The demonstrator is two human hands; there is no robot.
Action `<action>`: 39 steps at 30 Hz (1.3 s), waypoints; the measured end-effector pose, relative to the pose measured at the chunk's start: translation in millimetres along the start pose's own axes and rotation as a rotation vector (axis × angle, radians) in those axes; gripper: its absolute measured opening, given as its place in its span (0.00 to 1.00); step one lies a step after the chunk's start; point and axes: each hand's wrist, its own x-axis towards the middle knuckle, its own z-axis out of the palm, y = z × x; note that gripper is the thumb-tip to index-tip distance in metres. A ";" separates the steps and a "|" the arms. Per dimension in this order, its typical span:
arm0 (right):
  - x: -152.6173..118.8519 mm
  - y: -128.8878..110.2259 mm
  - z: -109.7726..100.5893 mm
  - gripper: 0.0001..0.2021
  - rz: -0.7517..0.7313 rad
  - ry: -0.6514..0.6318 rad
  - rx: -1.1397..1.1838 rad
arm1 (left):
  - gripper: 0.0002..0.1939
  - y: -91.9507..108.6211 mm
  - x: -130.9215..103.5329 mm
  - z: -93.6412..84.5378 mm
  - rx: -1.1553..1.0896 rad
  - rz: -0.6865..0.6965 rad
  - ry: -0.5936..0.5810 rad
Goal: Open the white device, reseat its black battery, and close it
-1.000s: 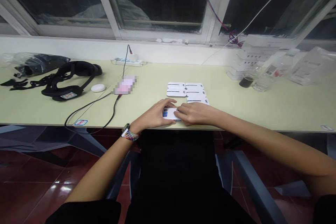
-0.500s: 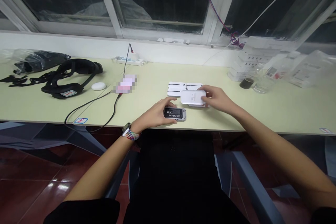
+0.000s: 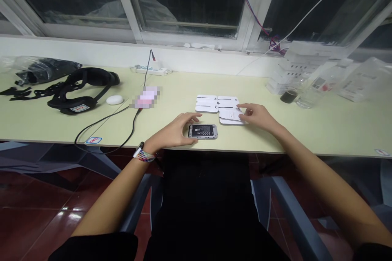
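An opened device with a black battery marked 3000mAh point(image 3: 202, 131) lies near the table's front edge. My left hand point(image 3: 176, 131) is around its left end, thumb and fingers spread apart and not closed on it. Behind the device and to its right are several white rounded pads point(image 3: 206, 98) with dark lines, set side by side. A thin white cover point(image 3: 229, 114) with small print lies over the front right pad. My right hand point(image 3: 257, 117) has its thumb and fingers at the cover's right edge, gripping it.
To the left are a black headset point(image 3: 82, 89), a white oval case point(image 3: 114, 100), a blurred-out item point(image 3: 147, 97) on a black cable and a power strip point(image 3: 153, 70). A white basket point(image 3: 294, 67), a cup of dark liquid point(image 3: 288, 96) and a clear bottle point(image 3: 309, 94) stand at right.
My right hand has lowered the white cover onto the pads, where it was held raised before. My left hand has loosened from the device and drawn back slightly left.
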 end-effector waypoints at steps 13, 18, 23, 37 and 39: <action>17.7 -118.3 68.6 0.05 -0.787 -0.372 -0.031 | 0.47 -0.8 -2.0 -2.9 -0.082 -0.034 0.018; 33.6 -132.4 77.1 0.05 -0.839 -0.462 -0.129 | 0.48 3.6 -1.6 -5.1 -0.122 -0.044 0.006; 39.9 -134.5 78.2 0.05 -0.845 -0.501 -0.111 | 0.49 4.0 -1.4 -5.6 -0.119 -0.078 -0.004; 47.1 -143.0 74.3 0.10 -0.825 -0.514 -0.099 | 0.49 5.9 -1.9 -5.6 -0.113 -0.144 0.020; 47.6 -145.3 65.3 0.10 -0.829 -0.482 -0.083 | 0.48 4.6 -1.5 -4.7 -0.116 -0.131 0.035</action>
